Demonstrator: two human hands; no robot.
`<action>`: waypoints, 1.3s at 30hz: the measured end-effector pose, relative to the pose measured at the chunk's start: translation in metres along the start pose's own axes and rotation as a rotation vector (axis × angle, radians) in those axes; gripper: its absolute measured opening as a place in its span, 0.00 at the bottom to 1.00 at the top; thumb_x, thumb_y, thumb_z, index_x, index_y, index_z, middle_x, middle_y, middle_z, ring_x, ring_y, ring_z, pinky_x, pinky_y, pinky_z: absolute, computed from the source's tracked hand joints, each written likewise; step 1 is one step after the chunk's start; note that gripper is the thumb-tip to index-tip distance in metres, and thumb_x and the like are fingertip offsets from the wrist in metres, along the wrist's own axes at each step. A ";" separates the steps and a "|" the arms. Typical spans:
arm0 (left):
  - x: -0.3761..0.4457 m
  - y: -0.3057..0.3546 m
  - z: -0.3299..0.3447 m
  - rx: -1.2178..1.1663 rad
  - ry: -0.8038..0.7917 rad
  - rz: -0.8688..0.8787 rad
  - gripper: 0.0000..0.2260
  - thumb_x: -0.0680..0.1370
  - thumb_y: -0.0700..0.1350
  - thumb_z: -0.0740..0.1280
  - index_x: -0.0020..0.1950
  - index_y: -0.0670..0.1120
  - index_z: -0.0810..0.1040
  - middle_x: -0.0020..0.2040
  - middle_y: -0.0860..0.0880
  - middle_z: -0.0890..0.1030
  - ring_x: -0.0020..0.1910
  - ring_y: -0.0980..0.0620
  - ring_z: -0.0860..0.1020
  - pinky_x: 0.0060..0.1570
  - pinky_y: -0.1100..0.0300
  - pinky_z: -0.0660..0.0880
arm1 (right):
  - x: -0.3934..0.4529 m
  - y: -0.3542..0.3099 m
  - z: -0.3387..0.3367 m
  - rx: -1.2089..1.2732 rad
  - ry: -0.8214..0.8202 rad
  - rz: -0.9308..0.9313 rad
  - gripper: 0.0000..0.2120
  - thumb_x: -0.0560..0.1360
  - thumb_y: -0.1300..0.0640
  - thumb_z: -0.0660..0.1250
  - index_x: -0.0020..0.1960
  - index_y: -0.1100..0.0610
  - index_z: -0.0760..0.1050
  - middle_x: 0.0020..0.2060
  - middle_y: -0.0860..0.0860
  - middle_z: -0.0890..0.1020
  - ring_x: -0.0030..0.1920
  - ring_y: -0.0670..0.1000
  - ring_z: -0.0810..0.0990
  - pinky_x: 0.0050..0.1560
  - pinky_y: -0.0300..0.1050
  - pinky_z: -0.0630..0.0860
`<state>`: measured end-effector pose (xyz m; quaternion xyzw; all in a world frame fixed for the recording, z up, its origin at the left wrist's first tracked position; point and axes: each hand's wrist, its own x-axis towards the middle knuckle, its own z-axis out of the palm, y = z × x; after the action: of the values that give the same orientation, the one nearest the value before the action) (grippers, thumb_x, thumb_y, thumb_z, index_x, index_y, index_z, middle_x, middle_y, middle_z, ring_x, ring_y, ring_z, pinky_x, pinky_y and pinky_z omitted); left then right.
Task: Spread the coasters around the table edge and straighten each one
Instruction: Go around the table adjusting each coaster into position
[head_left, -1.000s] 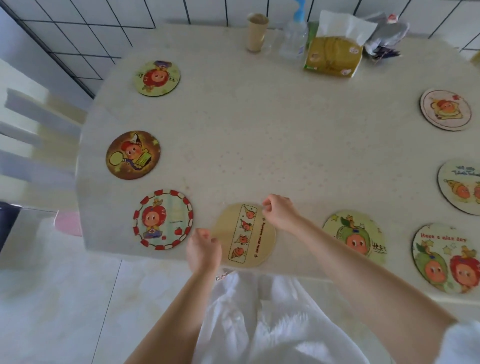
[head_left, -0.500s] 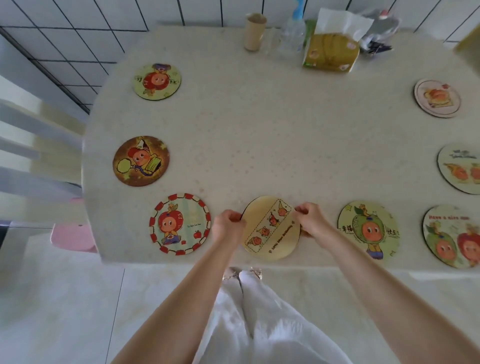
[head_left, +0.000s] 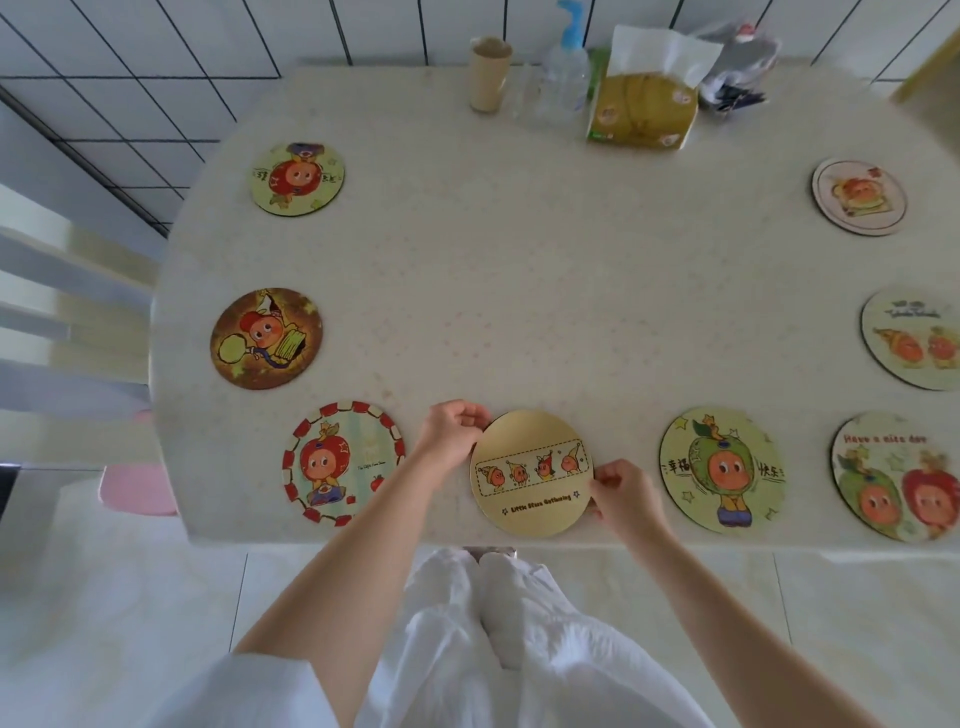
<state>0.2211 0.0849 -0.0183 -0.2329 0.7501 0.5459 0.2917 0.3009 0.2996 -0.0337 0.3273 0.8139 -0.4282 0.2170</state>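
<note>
A tan round coaster (head_left: 531, 473) with a strip of small figures lies flat at the near table edge. My left hand (head_left: 451, 435) pinches its upper left rim and my right hand (head_left: 621, 491) pinches its lower right rim. Its picture strip sits almost level, tilted slightly up to the right. Several other coasters ring the table: a red-bordered one (head_left: 343, 461), a brown one (head_left: 266, 338), a green one (head_left: 297, 177) on the left, and one (head_left: 722, 470) with a green hooded figure to the right.
More coasters lie along the right side (head_left: 893, 475), (head_left: 911, 338), (head_left: 858, 196). A paper cup (head_left: 489, 73), a clear bottle (head_left: 563, 78) and a tissue pack (head_left: 644, 98) stand at the far edge of the cream table (head_left: 519, 291). A white chair (head_left: 62, 332) stands at left.
Both hands have turned the tan coaster clockwise, from strip nearly vertical to nearly level. The left hand moved to its upper left rim, the right to its lower right rim.
</note>
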 end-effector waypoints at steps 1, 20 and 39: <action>0.001 0.001 0.001 -0.010 -0.002 0.001 0.12 0.71 0.28 0.67 0.50 0.41 0.81 0.49 0.41 0.83 0.51 0.44 0.81 0.56 0.47 0.78 | 0.001 0.000 -0.002 -0.082 0.000 -0.036 0.05 0.73 0.63 0.63 0.43 0.56 0.76 0.36 0.51 0.82 0.36 0.52 0.81 0.37 0.48 0.79; -0.016 -0.063 -0.112 0.079 0.584 -0.066 0.16 0.74 0.36 0.63 0.58 0.49 0.79 0.55 0.52 0.80 0.43 0.48 0.81 0.34 0.57 0.78 | -0.004 -0.108 0.078 -0.357 -0.397 -0.327 0.11 0.76 0.57 0.58 0.51 0.59 0.77 0.46 0.55 0.82 0.50 0.56 0.79 0.50 0.51 0.78; -0.005 -0.106 -0.209 -0.040 0.326 -0.113 0.08 0.72 0.36 0.69 0.43 0.49 0.81 0.43 0.50 0.83 0.45 0.48 0.81 0.45 0.52 0.81 | -0.046 -0.145 0.183 -0.301 -0.125 -0.134 0.08 0.77 0.58 0.62 0.42 0.62 0.74 0.35 0.58 0.80 0.34 0.53 0.76 0.31 0.45 0.71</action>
<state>0.2571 -0.1460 -0.0384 -0.3659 0.7623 0.4984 0.1914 0.2417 0.0697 -0.0231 0.2088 0.8738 -0.3344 0.2848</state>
